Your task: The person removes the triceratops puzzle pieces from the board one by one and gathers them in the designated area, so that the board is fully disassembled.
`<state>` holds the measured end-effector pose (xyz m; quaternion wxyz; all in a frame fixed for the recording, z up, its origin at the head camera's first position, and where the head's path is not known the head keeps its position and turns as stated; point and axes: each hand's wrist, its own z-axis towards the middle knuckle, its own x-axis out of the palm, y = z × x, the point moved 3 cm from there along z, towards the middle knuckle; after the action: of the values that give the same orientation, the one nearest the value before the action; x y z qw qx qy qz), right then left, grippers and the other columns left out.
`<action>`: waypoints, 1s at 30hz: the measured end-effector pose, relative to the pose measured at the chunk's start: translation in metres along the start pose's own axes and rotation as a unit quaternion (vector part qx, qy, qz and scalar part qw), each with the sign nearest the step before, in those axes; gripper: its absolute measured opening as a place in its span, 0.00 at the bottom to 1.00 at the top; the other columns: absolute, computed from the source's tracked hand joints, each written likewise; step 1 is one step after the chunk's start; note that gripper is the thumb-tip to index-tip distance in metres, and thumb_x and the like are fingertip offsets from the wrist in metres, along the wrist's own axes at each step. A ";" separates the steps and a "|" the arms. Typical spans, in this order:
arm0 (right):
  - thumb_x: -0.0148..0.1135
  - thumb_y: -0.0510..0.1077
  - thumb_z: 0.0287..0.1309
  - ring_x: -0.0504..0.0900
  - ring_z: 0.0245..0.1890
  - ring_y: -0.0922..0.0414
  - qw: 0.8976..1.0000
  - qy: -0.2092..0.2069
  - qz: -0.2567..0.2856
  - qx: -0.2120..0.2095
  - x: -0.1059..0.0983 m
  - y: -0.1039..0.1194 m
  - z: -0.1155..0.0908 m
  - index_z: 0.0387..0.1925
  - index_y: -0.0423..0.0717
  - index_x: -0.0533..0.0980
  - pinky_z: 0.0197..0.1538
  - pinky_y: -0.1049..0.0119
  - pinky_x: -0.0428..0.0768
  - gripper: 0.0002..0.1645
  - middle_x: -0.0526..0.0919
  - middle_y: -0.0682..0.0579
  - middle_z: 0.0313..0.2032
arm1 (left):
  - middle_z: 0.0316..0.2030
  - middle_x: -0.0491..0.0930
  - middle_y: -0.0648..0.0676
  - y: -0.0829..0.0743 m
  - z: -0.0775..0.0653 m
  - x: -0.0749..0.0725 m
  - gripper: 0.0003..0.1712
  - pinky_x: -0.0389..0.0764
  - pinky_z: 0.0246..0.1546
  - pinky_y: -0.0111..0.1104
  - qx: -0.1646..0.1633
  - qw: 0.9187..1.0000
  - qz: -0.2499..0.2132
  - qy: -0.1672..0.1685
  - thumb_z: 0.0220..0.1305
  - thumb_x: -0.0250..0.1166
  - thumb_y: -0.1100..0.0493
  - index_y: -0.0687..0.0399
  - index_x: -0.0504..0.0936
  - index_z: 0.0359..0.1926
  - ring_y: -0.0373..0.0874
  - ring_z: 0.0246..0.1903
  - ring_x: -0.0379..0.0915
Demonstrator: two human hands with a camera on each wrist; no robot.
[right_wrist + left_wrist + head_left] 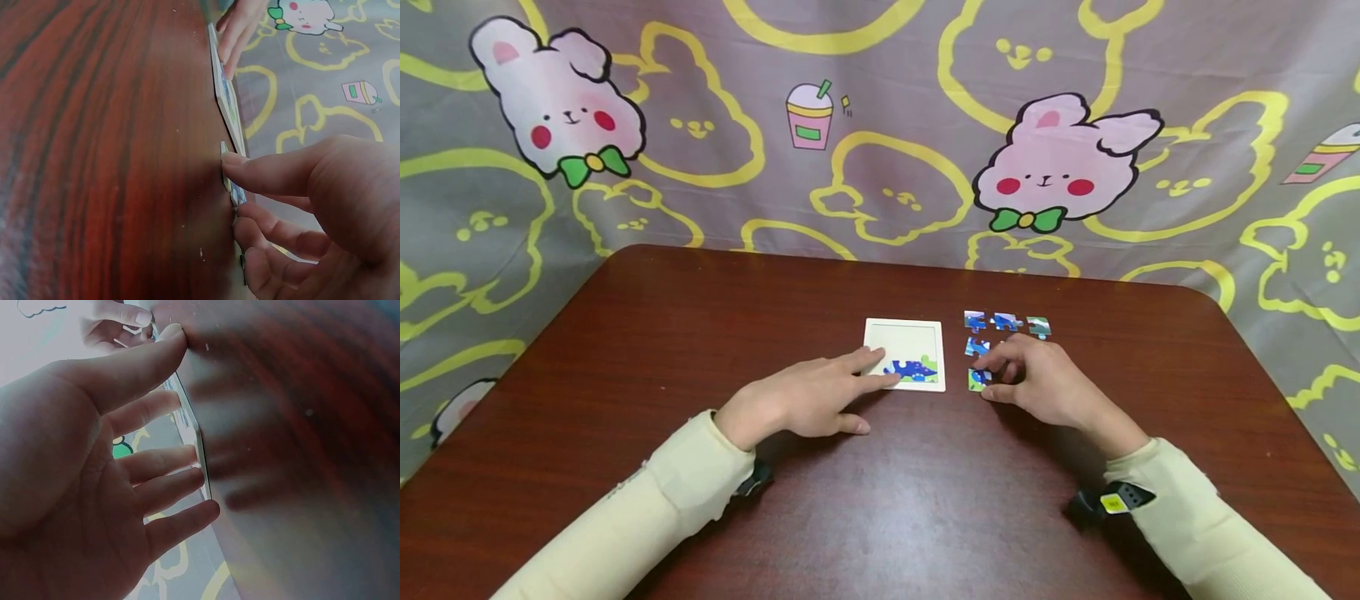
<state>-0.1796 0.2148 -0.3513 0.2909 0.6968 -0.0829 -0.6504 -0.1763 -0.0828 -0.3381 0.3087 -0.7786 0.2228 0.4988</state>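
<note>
A square white puzzle tray [910, 340] lies on the table, with fitted pieces [919, 371] of a blue dinosaur picture along its near edge. My left hand [816, 398] rests on the tray's left side, its fingers spread out flat and the thumb on the table. To the right of the tray my right hand [1039, 385] pinches a green and blue puzzle piece [977, 381] between thumb and index finger. In the right wrist view the thumb [262, 170] presses at that piece's near edge, low at the tabletop.
Beyond my right hand lie loose puzzle pieces: a blue one [977, 345] and a row of a corner piece [974, 320], a blue middle piece [1006, 321] and a green-edged piece [1039, 326]. The brown table [737, 308] ends at a patterned cloth [880, 108].
</note>
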 end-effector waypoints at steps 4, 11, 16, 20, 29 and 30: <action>0.82 0.43 0.54 0.78 0.34 0.58 1.000 -0.003 0.010 0.001 -0.003 0.000 0.001 0.47 0.52 0.88 0.37 0.63 0.74 0.18 0.87 0.54 0.36 | 0.86 0.48 0.56 0.000 0.001 0.000 0.41 0.70 0.75 0.54 -0.004 1.000 0.001 0.004 0.75 0.67 0.46 0.35 0.61 0.83 0.57 0.83 0.53; 0.82 0.45 0.55 0.79 0.36 0.56 1.000 -0.014 0.022 -0.001 -0.006 0.006 0.006 0.48 0.50 0.88 0.37 0.63 0.76 0.18 0.89 0.51 0.40 | 0.86 0.47 0.56 -0.003 0.004 -0.003 0.41 0.71 0.75 0.52 -0.002 1.000 0.008 0.007 0.75 0.67 0.47 0.36 0.61 0.83 0.57 0.83 0.53; 0.81 0.43 0.56 0.80 0.37 0.56 0.999 -0.020 0.027 -0.020 -0.008 0.014 0.011 0.48 0.49 0.88 0.36 0.64 0.77 0.17 0.87 0.50 0.40 | 0.86 0.47 0.57 -0.006 0.006 -0.003 0.41 0.71 0.75 0.53 0.000 1.000 0.012 0.006 0.75 0.67 0.46 0.36 0.61 0.83 0.56 0.84 0.52; 0.80 0.43 0.57 0.81 0.37 0.55 0.999 -0.017 0.032 -0.032 -0.004 0.023 0.018 0.49 0.47 0.87 0.35 0.63 0.78 0.18 0.86 0.48 0.42 | 0.86 0.49 0.57 -0.006 0.006 -0.003 0.41 0.72 0.74 0.54 -0.002 1.000 0.015 0.005 0.75 0.67 0.46 0.35 0.62 0.83 0.56 0.83 0.53; 0.81 0.41 0.57 0.82 0.32 0.58 0.997 0.019 0.043 -0.062 0.012 0.052 0.038 0.52 0.43 0.84 0.35 0.62 0.80 0.22 0.86 0.47 0.41 | 0.85 0.51 0.58 -0.004 0.002 -0.003 0.41 0.76 0.69 0.56 -0.005 1.000 0.008 -0.002 0.74 0.68 0.46 0.35 0.63 0.82 0.58 0.80 0.61; 0.81 0.41 0.57 0.82 0.31 0.59 0.997 0.023 0.043 -0.066 0.013 0.054 0.038 0.53 0.42 0.84 0.36 0.62 0.80 0.23 0.86 0.46 0.42 | 0.85 0.51 0.58 -0.005 0.002 -0.003 0.41 0.77 0.68 0.56 -0.005 1.000 0.007 -0.003 0.74 0.68 0.46 0.35 0.64 0.82 0.59 0.80 0.62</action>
<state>-0.2001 0.1524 -0.3343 0.3659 0.6865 -0.0629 -0.6251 -0.1757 -0.0780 -0.3352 0.3016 -0.7772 0.2252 0.5043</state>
